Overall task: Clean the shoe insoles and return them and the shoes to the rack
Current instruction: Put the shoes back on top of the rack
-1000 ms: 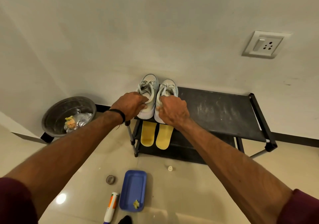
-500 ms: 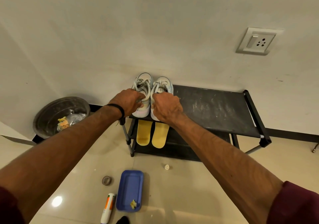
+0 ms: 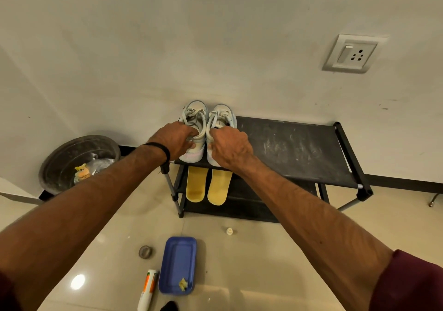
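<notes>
Gripping one shoe apiece, the left hand (image 3: 176, 140) and right hand (image 3: 229, 146) close fingers on the pale shoes (image 3: 206, 128) atop the rack (image 3: 299, 150), heels outward for squaring up, the yellow insoles (image 3: 207, 186) lying on the shelf beneath.

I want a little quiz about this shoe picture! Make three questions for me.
1. True or false: the two yellow insoles lie on a lower shelf of the rack, under the shoes.
2. What colour is the tray on the floor?
3. Which holds a shoe: A the left hand only, B the right hand only, C both?

Key: 1 true; 2 blue; 3 C.
</notes>
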